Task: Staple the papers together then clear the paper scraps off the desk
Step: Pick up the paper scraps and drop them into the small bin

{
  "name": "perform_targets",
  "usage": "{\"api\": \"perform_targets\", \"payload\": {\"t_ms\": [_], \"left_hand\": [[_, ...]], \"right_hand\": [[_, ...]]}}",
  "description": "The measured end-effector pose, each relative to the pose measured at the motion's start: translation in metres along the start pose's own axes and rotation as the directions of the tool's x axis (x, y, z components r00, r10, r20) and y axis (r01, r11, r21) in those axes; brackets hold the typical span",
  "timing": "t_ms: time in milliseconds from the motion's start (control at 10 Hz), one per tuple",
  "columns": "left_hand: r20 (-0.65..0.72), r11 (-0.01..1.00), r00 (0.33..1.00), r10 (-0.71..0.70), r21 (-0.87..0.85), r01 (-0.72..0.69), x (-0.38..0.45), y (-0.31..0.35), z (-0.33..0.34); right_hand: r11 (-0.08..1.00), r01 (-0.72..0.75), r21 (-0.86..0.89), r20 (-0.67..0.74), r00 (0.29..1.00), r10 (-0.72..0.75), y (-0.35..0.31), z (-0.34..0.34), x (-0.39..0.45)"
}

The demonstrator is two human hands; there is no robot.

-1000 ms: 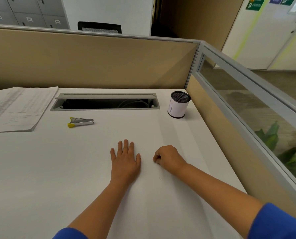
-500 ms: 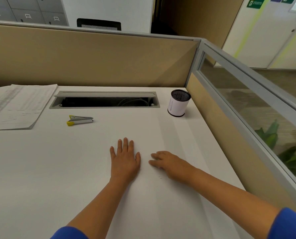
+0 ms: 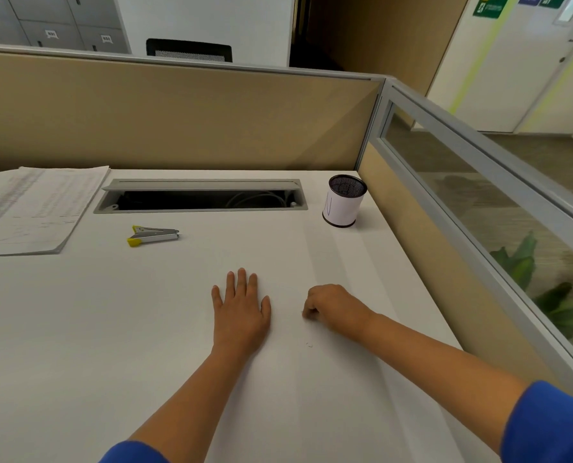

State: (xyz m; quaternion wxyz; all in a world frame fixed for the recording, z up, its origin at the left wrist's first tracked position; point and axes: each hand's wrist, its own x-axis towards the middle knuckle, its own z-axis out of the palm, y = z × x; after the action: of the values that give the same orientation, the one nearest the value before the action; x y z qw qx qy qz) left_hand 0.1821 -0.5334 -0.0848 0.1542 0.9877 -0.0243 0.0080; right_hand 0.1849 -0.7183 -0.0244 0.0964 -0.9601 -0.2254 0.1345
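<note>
Papers (image 3: 34, 208), far left on desk: printed lines, too blurred to read. Green wall signs (image 3: 488, 6), far right: pictogram only, lettering illegible.

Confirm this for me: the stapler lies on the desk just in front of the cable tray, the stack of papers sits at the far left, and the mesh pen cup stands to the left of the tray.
One detail is wrong. The head view shows the mesh pen cup standing to the right of the cable tray, near the desk's far right corner. The rest holds: the stapler lies just in front of the tray, and the stack of papers sits at the far left.
</note>
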Motion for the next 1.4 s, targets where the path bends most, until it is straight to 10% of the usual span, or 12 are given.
{"api": "perform_targets", "payload": {"t_ms": [500, 700, 900, 1100, 1400], "left_hand": [[0.004, 1.0, 1.0, -0.002, -0.001, 0.002, 0.0, -0.001, 0.0], [0.019, 1.0, 1.0, -0.005, 0.025, 0.004, 0.004, -0.001, 0.004], [0.009, 1.0, 1.0, -0.011, 0.007, 0.01, 0.023, 0.005, 0.005], [-0.02, 1.0, 1.0, -0.002, -0.01, 0.002, 0.033, 0.009, 0.008], [-0.014, 1.0, 1.0, -0.006, -0.003, 0.006, 0.038, 0.01, 0.007]], "right_hand": [[0.857, -0.267, 0.441, 0.154, 0.963, 0.221, 0.001, -0.011, 0.016], [0.623, -0.315, 0.716, 0.216, 0.948, 0.232, 0.016, -0.036, 0.025], [0.569, -0.186, 0.801, -0.078, 0.91, 0.408, 0.051, -0.102, 0.064], [0.752, -0.267, 0.603, -0.445, 0.669, 0.595, 0.118, -0.161, 0.109], [0.869, -0.373, 0.326, -0.548, 0.674, 0.495, 0.147, -0.15, 0.138]]}}
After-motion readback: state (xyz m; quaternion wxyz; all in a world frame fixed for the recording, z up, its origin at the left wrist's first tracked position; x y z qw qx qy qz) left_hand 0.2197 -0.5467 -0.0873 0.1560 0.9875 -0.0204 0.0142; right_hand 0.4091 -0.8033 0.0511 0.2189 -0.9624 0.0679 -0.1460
